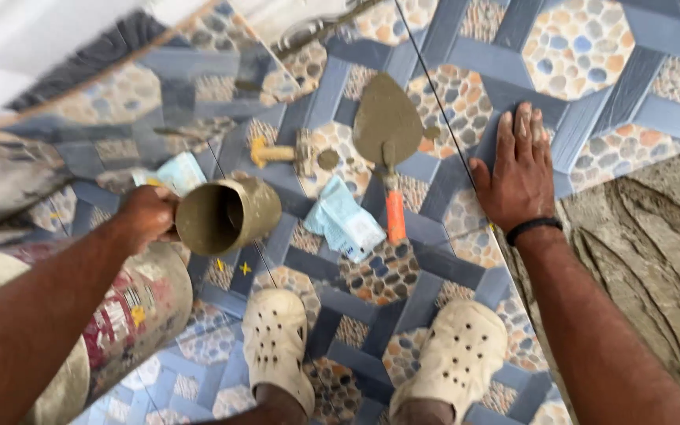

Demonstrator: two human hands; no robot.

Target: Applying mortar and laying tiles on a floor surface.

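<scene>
The left hand (145, 216) is closed around a muddy mug (227, 214). The mug lies on its side above the tile floor (466, 31), mouth toward the hand. The right hand (517, 169) presses flat on a tile, fingers spread, holding nothing.

The floor (592, 47) is laid with blue tiles carrying octagons of pebble pattern in orange, cream and blue. To the right lies a bed of grey combed mortar (655, 236), ridged and bare. A white wall (9, 39) shows upper left, in daylight.
</scene>
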